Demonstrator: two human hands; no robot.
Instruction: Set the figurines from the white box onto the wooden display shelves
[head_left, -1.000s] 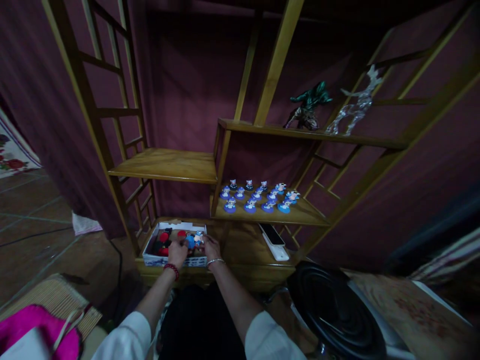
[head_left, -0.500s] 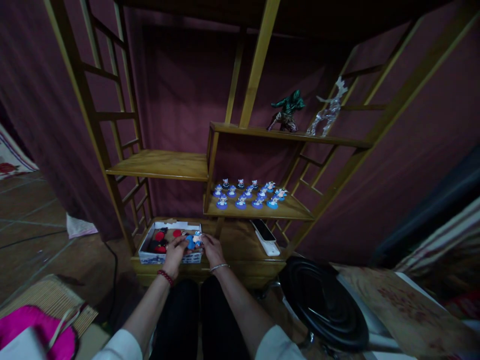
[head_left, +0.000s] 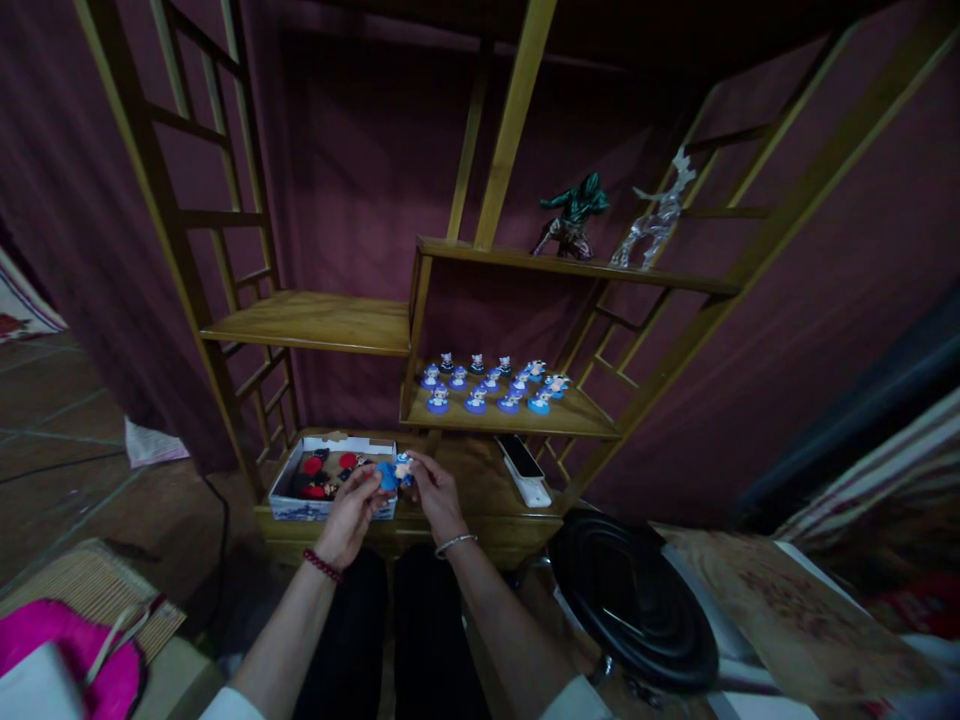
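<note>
Lower centre of frame: small figurine [head_left: 403, 468] with blue base, held between two hands near the right end of an open box [head_left: 298, 508]. Left hand [head_left: 351, 517] pinches the base side; right hand [head_left: 437, 498] pinches the other side, fingers curled in. Red and dark pieces [head_left: 313, 466] in box, lower left. Centre: more figurines [head_left: 475, 400] on a wooden shelf [head_left: 583, 412]. Phone [head_left: 523, 457] right of centre, below shelf.

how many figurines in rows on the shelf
13 figurines show on the shelf: four in front, five in the middle, four at the back. More may be hidden.
</note>
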